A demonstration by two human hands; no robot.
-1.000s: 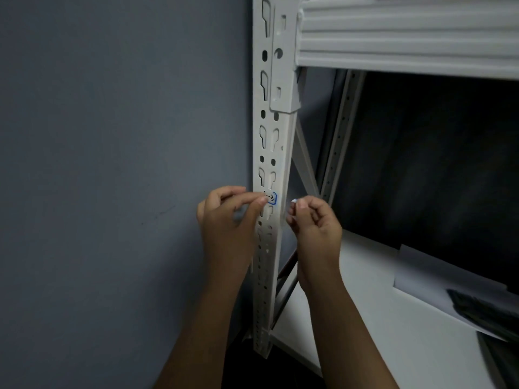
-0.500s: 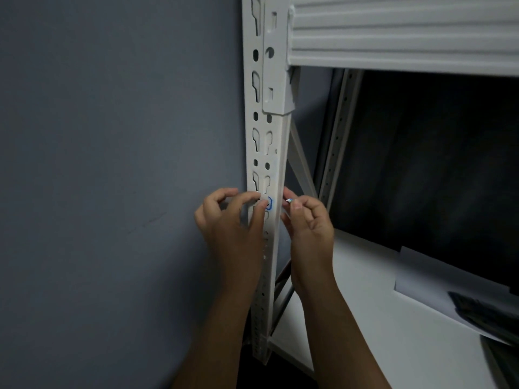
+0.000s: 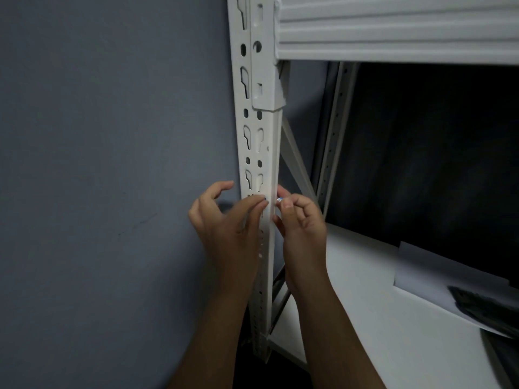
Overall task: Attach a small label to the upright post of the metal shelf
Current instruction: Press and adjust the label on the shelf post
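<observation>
A white metal post (image 3: 259,141) with rows of slots and holes stands upright against a grey wall (image 3: 106,164); it serves as the landmark here. The left hand (image 3: 224,223) is at the post's left side, its forefinger and thumb stretched across the front face and pressing on the label (image 3: 259,197), of which only a thin blue-edged strip shows above the fingertip. The other fingers of that hand are loosely curled and hold nothing. The label sits on the post's front face, about halfway down the visible length, just below a pair of keyhole slots.

The right hand (image 3: 302,220) is at the post's right edge, level with the label. Its thumb and forefinger pinch a small white-and-blue scrap (image 3: 280,200); what the scrap is cannot be told. The remaining fingers are curled inward.

To the right of the post at the top, a ribbed white beam (image 3: 393,26) hooks into it. Lower right of the post lies a white shelf board (image 3: 365,318); on it rest a sheet of paper (image 3: 438,273) and a dark object (image 3: 488,310), cut off by the frame edge.
</observation>
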